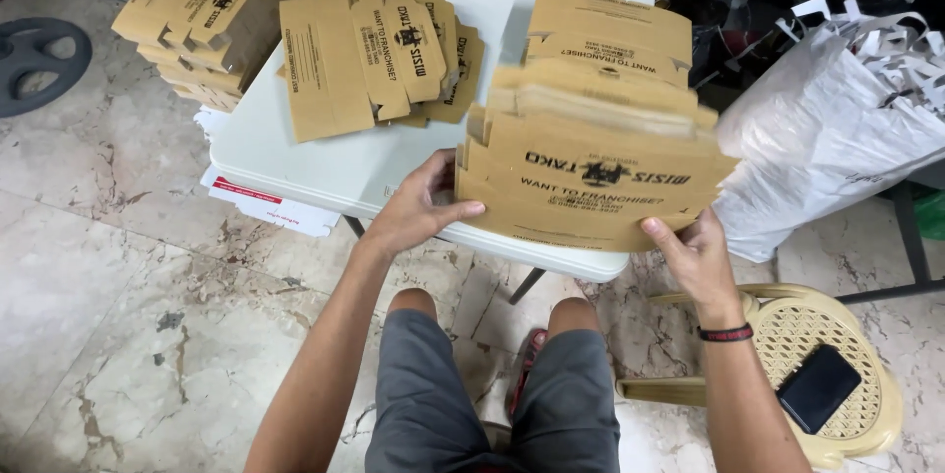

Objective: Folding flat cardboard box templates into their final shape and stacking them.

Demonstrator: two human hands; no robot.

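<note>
My left hand [418, 207] and my right hand [689, 254] hold a brown cardboard box [591, 163] with black print, partly folded, above the near edge of the white folding table [295, 153]. The left hand grips its lower left corner, the right hand its lower right edge. A stack of folded boxes [610, 35] stands right behind it. Flat unfolded box blanks [369, 55] lie fanned out on the table to the left.
More brown boxes [202, 20] are piled on the floor at the table's far left. A white plastic bag [837, 128] of paper scraps sits to the right. A yellow plastic chair [866, 414] at my right bears a black phone [817, 387]. A dark weight plate [39, 62] lies far left.
</note>
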